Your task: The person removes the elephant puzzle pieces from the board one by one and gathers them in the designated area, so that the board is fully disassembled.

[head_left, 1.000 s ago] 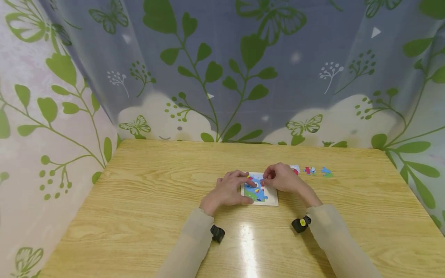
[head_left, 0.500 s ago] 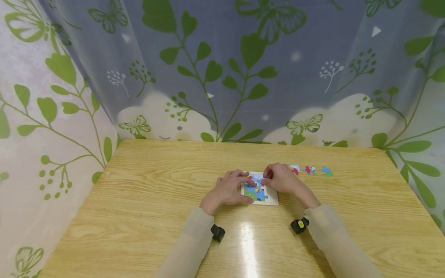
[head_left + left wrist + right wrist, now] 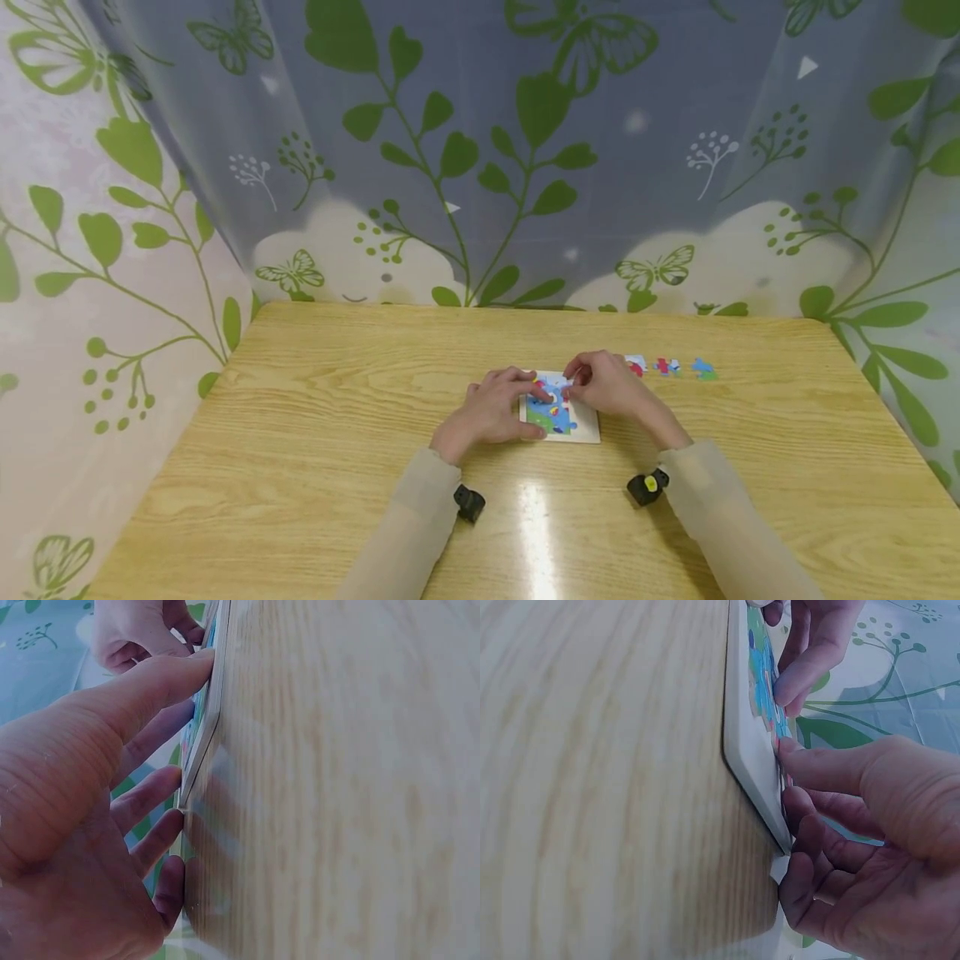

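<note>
A small square jigsaw puzzle board (image 3: 587,427) lies flat on the table, its left part filled with joined blue and green picture pieces (image 3: 553,417); the right strip shows pale backing. My left hand (image 3: 491,408) rests over the board's left side, fingers spread, index fingertip on the picture and thumb at the near edge. In the left wrist view the left thumb (image 3: 150,694) presses the board's rim. My right hand (image 3: 611,385) pinches a puzzle piece at the picture's upper right edge; the fingers mostly hide it. In the right wrist view the right thumb (image 3: 817,766) touches the picture's edge.
Loose puzzle pieces lie in a row right of the board: a red and white one (image 3: 636,365), a red and blue one (image 3: 666,367) and a blue and green one (image 3: 703,368). The wooden table (image 3: 322,400) meets a leaf-patterned curtain (image 3: 480,167) behind.
Both hands stay at almost the same spots on the board; the right fingers shift only slightly at the picture's upper right edge. The loose pieces have not moved.
</note>
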`<state>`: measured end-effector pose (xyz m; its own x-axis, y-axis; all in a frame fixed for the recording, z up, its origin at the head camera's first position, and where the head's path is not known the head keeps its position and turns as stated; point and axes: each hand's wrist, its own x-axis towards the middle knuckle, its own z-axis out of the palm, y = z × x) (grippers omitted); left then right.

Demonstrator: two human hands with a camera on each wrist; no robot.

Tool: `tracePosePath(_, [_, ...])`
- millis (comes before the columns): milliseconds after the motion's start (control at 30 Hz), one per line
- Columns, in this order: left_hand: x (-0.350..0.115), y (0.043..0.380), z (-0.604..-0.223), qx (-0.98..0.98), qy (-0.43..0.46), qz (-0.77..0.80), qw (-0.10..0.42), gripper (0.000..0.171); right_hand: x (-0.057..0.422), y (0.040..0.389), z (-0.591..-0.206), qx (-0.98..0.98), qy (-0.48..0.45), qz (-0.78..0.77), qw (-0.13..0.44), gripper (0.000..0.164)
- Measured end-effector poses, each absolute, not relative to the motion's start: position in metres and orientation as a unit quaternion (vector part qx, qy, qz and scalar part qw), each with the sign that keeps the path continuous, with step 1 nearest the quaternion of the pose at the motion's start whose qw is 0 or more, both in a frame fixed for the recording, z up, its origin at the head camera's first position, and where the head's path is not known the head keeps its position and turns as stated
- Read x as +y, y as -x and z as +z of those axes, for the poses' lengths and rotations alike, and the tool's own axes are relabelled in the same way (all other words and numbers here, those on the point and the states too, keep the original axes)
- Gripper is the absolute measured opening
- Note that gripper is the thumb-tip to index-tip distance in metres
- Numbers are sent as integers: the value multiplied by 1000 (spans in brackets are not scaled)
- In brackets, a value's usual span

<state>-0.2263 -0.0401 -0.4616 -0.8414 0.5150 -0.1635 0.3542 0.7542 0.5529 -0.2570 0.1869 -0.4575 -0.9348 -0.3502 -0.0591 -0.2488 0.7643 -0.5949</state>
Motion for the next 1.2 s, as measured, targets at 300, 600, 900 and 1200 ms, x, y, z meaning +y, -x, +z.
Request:
tracePosePath(300, [-39,226,-461,924,-233,261,153,46,189,260,-461,930,171,-314,88,17])
tracePosePath(600, [-40,225,-462,925,-233,261,152,46,189,260,-462,928,179,-317,84,14])
tracePosePath(900, [-42,227,-463,919,-237,277,151,49,188,259,-461,929,171,-317,88,14])
tracePosePath(1200, [-41,227,-466,918,-227,303,121,55,189,259,-461,925,173,-325,93,14])
